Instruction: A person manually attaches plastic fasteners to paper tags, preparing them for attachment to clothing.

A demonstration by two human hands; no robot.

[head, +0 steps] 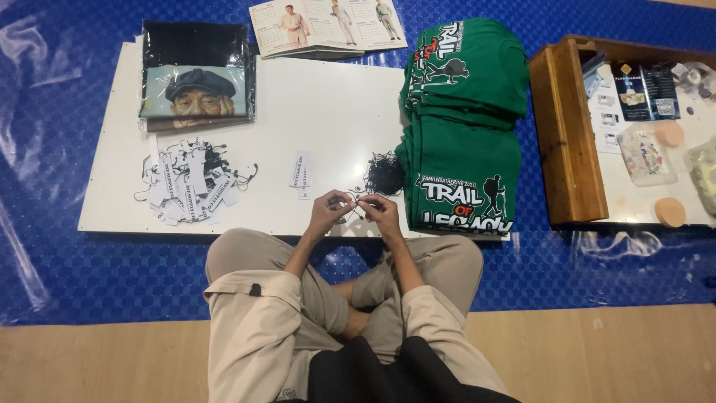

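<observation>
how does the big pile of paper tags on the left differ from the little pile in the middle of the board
The big pile of tags is a wide jumble with black strings already among them; the small pile of tags is a few neat strips, no strings visible. The big pile lies further from the hands. Both are white and lie on the white board.

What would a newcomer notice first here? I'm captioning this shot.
The stack of folded green printed T-shirts on the right of the white board. Next, the left hand and right hand pinching a thin black string at its near edge, and the pile of white paper tags at left.
</observation>
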